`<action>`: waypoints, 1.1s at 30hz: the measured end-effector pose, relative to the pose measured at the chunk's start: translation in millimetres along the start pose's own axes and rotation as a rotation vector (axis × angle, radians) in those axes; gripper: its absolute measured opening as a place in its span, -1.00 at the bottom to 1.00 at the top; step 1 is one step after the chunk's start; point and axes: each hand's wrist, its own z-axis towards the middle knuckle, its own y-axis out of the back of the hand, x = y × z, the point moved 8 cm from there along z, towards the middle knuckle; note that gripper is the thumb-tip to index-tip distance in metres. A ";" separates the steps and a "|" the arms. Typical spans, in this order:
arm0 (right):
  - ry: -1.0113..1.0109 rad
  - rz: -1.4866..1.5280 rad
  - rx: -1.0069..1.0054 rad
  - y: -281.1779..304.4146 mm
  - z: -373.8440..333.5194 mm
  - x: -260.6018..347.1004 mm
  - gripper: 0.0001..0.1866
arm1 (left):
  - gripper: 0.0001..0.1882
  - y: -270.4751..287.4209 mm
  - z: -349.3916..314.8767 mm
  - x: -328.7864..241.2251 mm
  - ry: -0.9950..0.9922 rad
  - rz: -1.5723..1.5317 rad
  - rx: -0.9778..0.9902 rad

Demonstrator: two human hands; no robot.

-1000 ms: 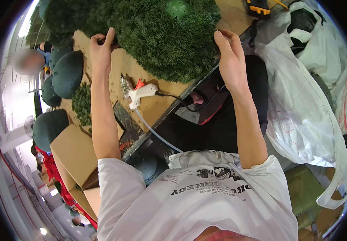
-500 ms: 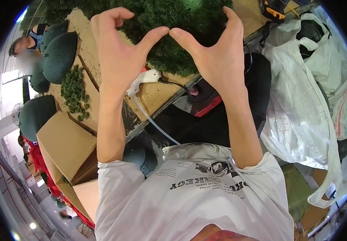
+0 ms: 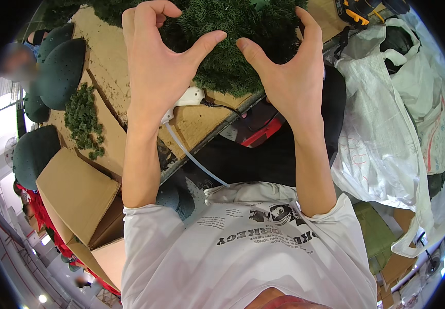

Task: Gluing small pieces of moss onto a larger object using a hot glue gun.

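Observation:
Over a bushy mass of green artificial foliage (image 3: 227, 56) I hold both hands with thumbs and fingers apart. My left hand (image 3: 163, 62) is at its left side, thumb stretched inward and fingers bent. At the right side, my right hand (image 3: 294, 72) mirrors it, the index finger curving up and the other fingers largely hidden. A small gap parts the two thumb tips. Neither hand visibly holds anything; whether the fingers touch the foliage I cannot tell. Beside my left wrist lies a white glue gun (image 3: 190, 97), partly covered by it, with a pale glue stick (image 3: 187, 149) sticking out.
Loose green sprigs (image 3: 83, 121) lie on the cardboard-covered table (image 3: 111, 56). Dark green domes (image 3: 62, 72) stand at the left, near another person. An open cardboard box (image 3: 78, 193) is close to my left arm. White sacks (image 3: 377, 134) fill the right; an orange-and-black tool (image 3: 354, 13) lies far right.
My thumbs, touching before, have come apart. My right hand has shifted slightly right, and my left hand a little farther away. The view has shifted slightly.

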 end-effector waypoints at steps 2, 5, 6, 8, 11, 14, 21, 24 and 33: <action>0.027 -0.006 -0.019 -0.7 1.3 4.2 -0.03 | -0.39 0.0 -0.5 0.0 0.006 -0.010 -0.009; 0.058 -0.020 -0.037 -2.7 1.6 10.9 -0.03 | -0.41 -0.9 -1.7 -2.1 -0.005 -0.015 -0.019; 0.047 0.012 -0.030 -2.2 -0.6 11.8 -0.03 | -0.41 -1.2 -2.1 -2.8 -0.012 -0.014 -0.021; 0.025 0.033 -0.009 -3.0 -0.9 13.2 -0.03 | -0.42 -1.3 -2.3 -3.2 -0.017 -0.032 -0.029; -0.034 -0.034 0.041 -5.4 0.7 11.3 -0.01 | -0.42 -1.3 -2.2 -2.7 -0.021 -0.041 -0.029; -0.084 -0.070 0.061 -5.5 1.6 8.5 0.00 | -0.42 -0.7 -2.6 -2.4 -0.031 -0.031 -0.029; -0.044 -0.075 -0.060 -5.4 -1.9 26.2 0.00 | -0.45 0.2 -2.9 8.5 0.041 -0.091 0.002; -0.123 0.102 -0.034 -2.3 4.6 22.5 -0.01 | -0.51 6.9 4.6 14.9 0.053 -0.128 -0.026; -0.161 -0.058 0.021 -2.5 5.0 41.5 0.00 | -0.72 24.9 80.1 10.0 -0.181 -0.204 -0.161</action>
